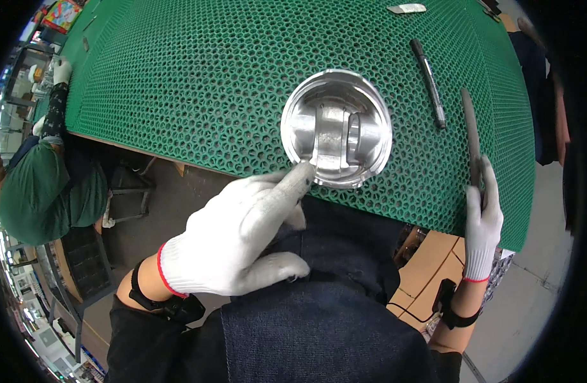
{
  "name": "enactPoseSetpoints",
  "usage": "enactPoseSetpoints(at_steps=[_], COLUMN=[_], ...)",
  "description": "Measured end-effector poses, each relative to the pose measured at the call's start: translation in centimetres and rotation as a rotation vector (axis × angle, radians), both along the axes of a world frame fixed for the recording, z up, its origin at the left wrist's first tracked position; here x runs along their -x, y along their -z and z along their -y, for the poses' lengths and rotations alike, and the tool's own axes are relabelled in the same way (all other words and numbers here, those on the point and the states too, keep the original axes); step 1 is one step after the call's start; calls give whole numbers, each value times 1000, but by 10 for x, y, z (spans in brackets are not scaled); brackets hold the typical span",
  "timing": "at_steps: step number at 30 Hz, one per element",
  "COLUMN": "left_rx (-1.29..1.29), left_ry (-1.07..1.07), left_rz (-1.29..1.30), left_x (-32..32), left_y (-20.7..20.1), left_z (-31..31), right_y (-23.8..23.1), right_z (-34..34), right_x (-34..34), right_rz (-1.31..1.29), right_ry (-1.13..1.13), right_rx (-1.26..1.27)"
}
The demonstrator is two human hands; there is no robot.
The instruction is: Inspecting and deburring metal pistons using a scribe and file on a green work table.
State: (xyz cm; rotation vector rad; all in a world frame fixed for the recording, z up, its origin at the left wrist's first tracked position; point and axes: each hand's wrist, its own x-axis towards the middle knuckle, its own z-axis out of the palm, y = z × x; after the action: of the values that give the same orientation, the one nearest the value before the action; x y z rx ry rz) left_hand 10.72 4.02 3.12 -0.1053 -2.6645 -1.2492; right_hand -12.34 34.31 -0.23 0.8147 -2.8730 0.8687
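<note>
A shiny metal piston (330,137) lies hollow side up near the front edge of the green perforated mat. My left hand (236,233), in a white knitted glove with a red cuff, is open at its near rim. The index finger points at that rim and appears to touch it; the thumb is spread away below. Off to the right, my right hand (484,223), gloved alike, is closed around the near end of a long grey file (471,124). The file's other end points away from me along the mat. Between piston and file lies a dark marker pen (429,83).
The green mat (198,83) covers the table. A small pale blade-like piece (406,9) lies at the far edge. At left, a co-worker in a green top (48,191) rests a gloved hand on the table. Cardboard (427,268) sits below the front edge.
</note>
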Motion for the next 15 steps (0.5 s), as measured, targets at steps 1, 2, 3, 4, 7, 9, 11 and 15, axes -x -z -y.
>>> enactPoseSetpoints(at_steps=[1,2,3,4,7,9,11,15], left_rx=[5,22,40,57,803,959,882,697], left_ry=[-1,133,271,336,164,227,304,-20], left_rz=[-7,-88,-169,-300,-398,-361,-446,-328], left_x=[0,-2,2,13,44,62,74,77], left_y=[-3,-7,-9,-8,-36,-20,-12,4], left_z=[4,13,21,28,41,44,40,-13], right_y=[-3,-7,-11,-12,-15,-26,-39,-65], right_z=[6,15,20,21,14,20,25,12], right_x=[6,11,13,13,2,-17,-37,-69], right_rz=[-7,0,8,4,-60,68,-7,76], right_ry=[-1,29,62,61,-37,-90,-200,-442], right_rx=[5,-10,-23,16,88,224,158,-45])
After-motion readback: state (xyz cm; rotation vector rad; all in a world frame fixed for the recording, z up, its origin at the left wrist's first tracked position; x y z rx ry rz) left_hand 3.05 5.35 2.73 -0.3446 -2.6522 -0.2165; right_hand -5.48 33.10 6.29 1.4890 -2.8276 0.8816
